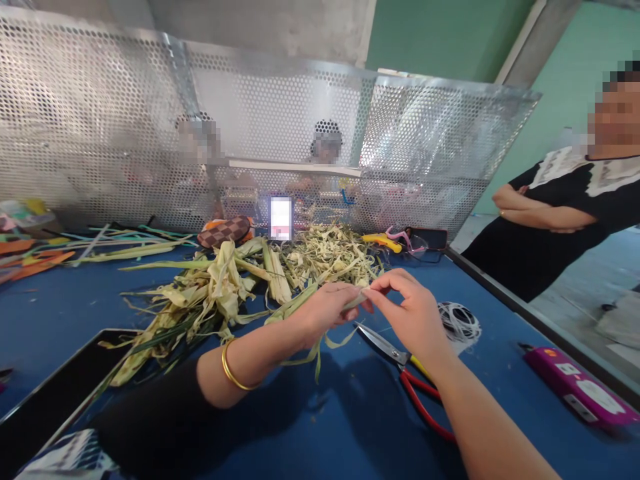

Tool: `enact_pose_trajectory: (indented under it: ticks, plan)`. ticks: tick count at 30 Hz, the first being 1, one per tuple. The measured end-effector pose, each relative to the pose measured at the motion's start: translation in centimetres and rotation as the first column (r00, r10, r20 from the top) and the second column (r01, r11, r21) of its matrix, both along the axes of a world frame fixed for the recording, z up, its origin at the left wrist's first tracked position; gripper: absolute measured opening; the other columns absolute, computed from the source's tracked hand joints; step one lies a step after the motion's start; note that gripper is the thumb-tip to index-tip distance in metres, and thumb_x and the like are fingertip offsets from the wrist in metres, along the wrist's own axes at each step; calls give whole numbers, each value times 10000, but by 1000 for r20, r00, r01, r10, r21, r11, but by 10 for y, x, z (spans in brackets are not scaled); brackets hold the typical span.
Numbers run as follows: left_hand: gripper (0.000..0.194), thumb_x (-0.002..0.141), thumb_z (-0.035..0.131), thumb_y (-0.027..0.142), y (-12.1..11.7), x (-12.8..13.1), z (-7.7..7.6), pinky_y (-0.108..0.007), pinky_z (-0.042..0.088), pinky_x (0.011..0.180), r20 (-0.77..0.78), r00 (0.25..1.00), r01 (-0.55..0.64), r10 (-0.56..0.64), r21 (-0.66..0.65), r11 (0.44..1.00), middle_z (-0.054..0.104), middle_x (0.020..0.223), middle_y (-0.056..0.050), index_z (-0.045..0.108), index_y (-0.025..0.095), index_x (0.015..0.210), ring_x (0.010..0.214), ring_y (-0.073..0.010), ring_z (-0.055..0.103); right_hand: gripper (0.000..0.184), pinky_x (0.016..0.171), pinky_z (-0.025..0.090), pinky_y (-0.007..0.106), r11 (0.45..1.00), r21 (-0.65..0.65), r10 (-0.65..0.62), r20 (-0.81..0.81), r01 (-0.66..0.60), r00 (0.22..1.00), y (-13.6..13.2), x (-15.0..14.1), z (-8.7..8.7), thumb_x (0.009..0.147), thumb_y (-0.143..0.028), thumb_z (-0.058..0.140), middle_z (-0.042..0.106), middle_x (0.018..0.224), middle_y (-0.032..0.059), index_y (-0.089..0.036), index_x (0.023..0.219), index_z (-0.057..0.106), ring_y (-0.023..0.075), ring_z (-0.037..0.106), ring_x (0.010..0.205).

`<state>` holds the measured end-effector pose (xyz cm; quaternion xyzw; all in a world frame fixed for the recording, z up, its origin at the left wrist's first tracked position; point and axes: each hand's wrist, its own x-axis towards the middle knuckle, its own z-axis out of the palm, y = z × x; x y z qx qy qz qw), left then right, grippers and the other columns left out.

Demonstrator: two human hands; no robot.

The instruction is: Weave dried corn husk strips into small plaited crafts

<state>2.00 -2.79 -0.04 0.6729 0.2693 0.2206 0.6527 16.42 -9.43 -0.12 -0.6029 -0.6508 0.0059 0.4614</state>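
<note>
Here at the near edge, a dark sleeve (150, 413) runs into the left forearm, a gold bangle (229, 367) round it, and the bare right forearm comes in opposite. Out to the hands: the left hand (327, 310) is curled closed, pinching a pale husk strip (354, 301) over the middle of the bench (325, 440). The right hand (413, 310) meets it, thumb and forefinger narrowed on the strip's end, tips almost together! Exactly where one grip stops and the other starts is hard to make out, and the left hand's lower fingers are partly hidden.

Just below, red-handled scissors (395, 353) lie with blades parted slightly; the right forearm covers part of their handles and of something yellow (419, 365). A tangled white cord (459, 323) sits beyond that wrist.

Farther on, big husks (220, 287) heap left, shreds (333, 253) right, and a phone (281, 217) stands glaring, its screen unreadable. Behind the perforated panel (280, 107), figures blur; at right, a person with folded arms (550, 213) is cut off by the edge.
</note>
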Motion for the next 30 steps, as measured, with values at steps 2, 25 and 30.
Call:
enact_pose_trajectory:
  ticks: [2, 25, 30]
  plan:
    - [281, 836, 392, 335, 0, -1, 1, -247, 182, 456, -10, 1000, 12, -12, -4, 1000, 350, 511, 39, 565, 175, 683, 464, -90, 279, 185, 765, 426, 328, 1000, 3, -12, -21, 12, 1000, 0, 0, 0, 800, -312, 574, 644, 840, 41, -211, 645, 573, 195, 585, 807]
    - [348, 876, 393, 416, 2, -5, -2, -240, 211, 485, -45, 990, 137, -132, 129, 982, 310, 531, 52, 561, 176, 688, 500, -98, 265, 155, 696, 449, 296, 951, -204, 123, -436, -231, 891, 5, 5, -1, 737, -338, 626, 656, 706, -1, -192, 752, 678, 167, 579, 715]
    - [321, 838, 463, 458, 9, -7, -4, -237, 224, 509, -48, 982, 189, -183, 172, 967, 352, 564, 47, 579, 182, 723, 530, -97, 302, 175, 611, 422, 270, 985, -142, 19, -466, -96, 884, 6, 7, -5, 725, -344, 619, 601, 617, -7, -181, 666, 642, 149, 528, 625]
